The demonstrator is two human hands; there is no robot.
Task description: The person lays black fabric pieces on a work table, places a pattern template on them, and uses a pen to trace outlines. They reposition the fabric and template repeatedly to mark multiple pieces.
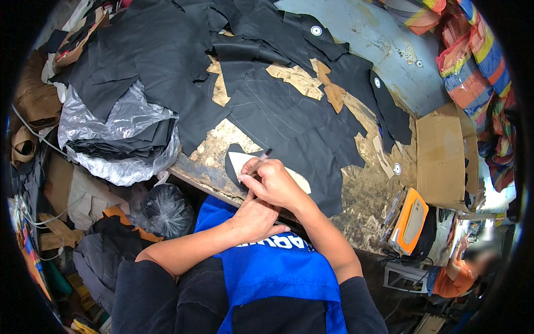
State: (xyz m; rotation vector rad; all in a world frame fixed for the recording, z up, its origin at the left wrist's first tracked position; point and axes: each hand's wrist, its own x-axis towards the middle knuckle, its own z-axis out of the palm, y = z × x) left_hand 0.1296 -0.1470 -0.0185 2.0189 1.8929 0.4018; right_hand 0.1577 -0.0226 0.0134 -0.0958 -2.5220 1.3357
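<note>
At the far left, brown rolled sheets (23,142) lean beside a clear plastic bag (92,123) that wraps a stack of black sheets (133,139). Below it, near the worktop (214,139)'s front edge, sits a dark, translucent plastic bag (167,210). Wide black sheets (161,50) with ragged edges cover much of the worn worktop. Towards the middle, at the front edge, the left hand (253,221) lies under the right one, close to the person's blue apron (278,273); its fingers are partly hidden, and I cannot tell whether it grips anything. The right hand (270,181) pinches a slim pen (263,156), its dark end angled up and away, over a cream pattern piece (298,179) that lies on black material near the front edge. Beyond, thin pale lines run across a black sheet (272,108), and a brown wavy-edged piece (334,96) lies just past it. Further right, an orange-framed object (411,220) leans at the worktop's edge, in front of an open cardboard box (441,158). Striped, colourful bags (484,61) are piled behind, and in the lower right a person in an orange shirt (450,282) sits near a white stool (399,276).
</note>
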